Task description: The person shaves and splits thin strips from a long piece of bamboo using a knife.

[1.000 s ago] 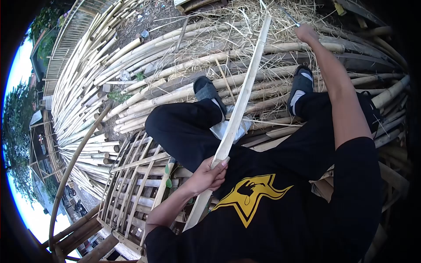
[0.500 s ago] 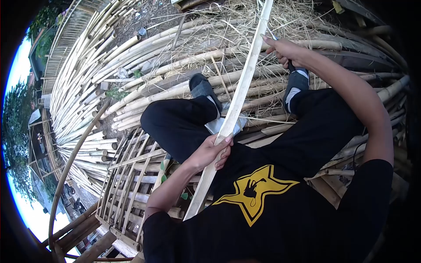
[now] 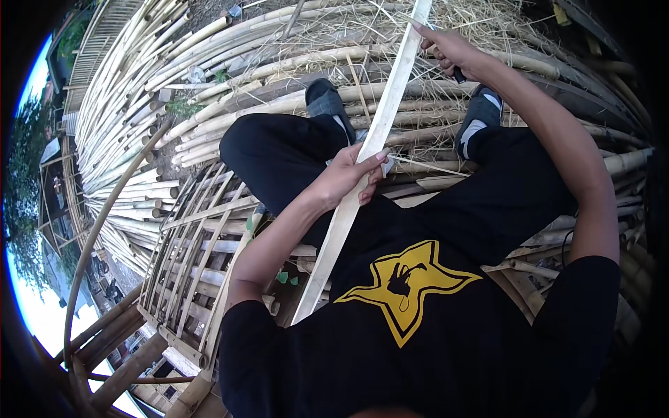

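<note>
A long, pale bamboo strip [image 3: 390, 104] runs slantwise from the top of the view down to my shirt. My left hand [image 3: 353, 177] is closed around its middle, thumb on top. Farther up the strip, my right hand [image 3: 448, 52] is closed around the dark handle of a knife [image 3: 458, 74], thumb stretched to the strip's edge. Most of the knife is hidden by the fingers, and its blade is hard to make out. The strip's lower end rests against my black shirt.
Bamboo poles [image 3: 230, 97] lie in layers under and around my legs. Shavings [image 3: 446, 21] are heaped beyond the right hand. At left stands a slatted bamboo frame [image 3: 195, 272], with a curved pole [image 3: 104, 216] beside it. Both my slippered feet flank the strip.
My left hand has moved farther up the strip, closer to my right hand. The whole view has shifted a little. Both hands have kept their grips.
</note>
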Available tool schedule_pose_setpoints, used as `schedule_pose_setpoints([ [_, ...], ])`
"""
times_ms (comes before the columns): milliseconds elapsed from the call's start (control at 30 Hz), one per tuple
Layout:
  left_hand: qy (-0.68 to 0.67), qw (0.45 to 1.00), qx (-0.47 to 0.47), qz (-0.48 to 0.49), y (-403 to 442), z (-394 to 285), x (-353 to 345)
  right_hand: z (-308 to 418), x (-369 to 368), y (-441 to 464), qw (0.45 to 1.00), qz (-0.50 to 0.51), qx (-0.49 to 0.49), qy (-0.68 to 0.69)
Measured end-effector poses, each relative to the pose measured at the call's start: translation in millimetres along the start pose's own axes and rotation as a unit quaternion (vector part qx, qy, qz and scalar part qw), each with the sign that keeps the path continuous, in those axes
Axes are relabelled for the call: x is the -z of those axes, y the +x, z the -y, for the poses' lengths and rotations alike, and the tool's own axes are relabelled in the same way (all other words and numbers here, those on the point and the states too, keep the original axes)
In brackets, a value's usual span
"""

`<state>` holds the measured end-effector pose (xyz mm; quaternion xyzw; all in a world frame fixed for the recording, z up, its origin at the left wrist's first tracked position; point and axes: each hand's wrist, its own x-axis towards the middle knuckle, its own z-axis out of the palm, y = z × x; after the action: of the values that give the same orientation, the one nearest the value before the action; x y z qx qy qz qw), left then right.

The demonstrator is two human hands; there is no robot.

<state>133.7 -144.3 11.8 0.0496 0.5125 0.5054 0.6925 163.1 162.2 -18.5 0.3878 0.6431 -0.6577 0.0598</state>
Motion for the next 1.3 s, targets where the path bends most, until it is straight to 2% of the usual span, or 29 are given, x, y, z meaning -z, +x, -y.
schedule_pose_setpoints([
  [33, 0.010, 1.000, -0.009, -0.022, 4, -4, 2, -3, -2, 0, 1.000, 0.001, 0.001, -0.001],
  [100, -0.015, 0.999, -0.013, -0.026, 11, -6, 8, -9, -9, -10, 0.963, -0.011, 0.062, -0.261],
  [167, 0.002, 0.998, -0.006, -0.066, 17, -7, 12, -16, -23, -26, 0.904, 0.020, 0.124, -0.409],
  [200, 0.007, 0.997, -0.013, -0.075, 18, -9, 11, -15, -31, -35, 0.881, 0.061, 0.094, -0.460],
  [333, 0.031, 0.993, -0.044, -0.106, 29, -7, 18, -40, -61, -62, 0.869, 0.049, 0.099, -0.482],
  [433, 0.056, 0.991, -0.046, -0.113, 30, -9, 16, -51, -74, -63, 0.869, 0.065, 0.057, -0.488],
  [533, 0.077, 0.991, -0.051, -0.101, 33, -8, 17, -57, -82, -63, 0.850, 0.080, 0.122, -0.507],
  [633, 0.072, 0.990, -0.066, -0.105, 34, -8, 17, -50, -83, -62, 0.846, 0.092, 0.095, -0.516],
  [767, 0.036, 0.993, -0.077, -0.080, 36, -9, 17, -49, -83, -56, 0.855, 0.100, 0.080, -0.503],
  [833, 0.015, 0.994, -0.053, -0.092, 32, -13, 14, -47, -84, -58, 0.856, 0.087, 0.098, -0.500],
  [1300, 0.033, 0.991, -0.056, -0.121, 33, -16, 13, -45, -87, -62, 0.869, 0.101, 0.110, -0.472],
])
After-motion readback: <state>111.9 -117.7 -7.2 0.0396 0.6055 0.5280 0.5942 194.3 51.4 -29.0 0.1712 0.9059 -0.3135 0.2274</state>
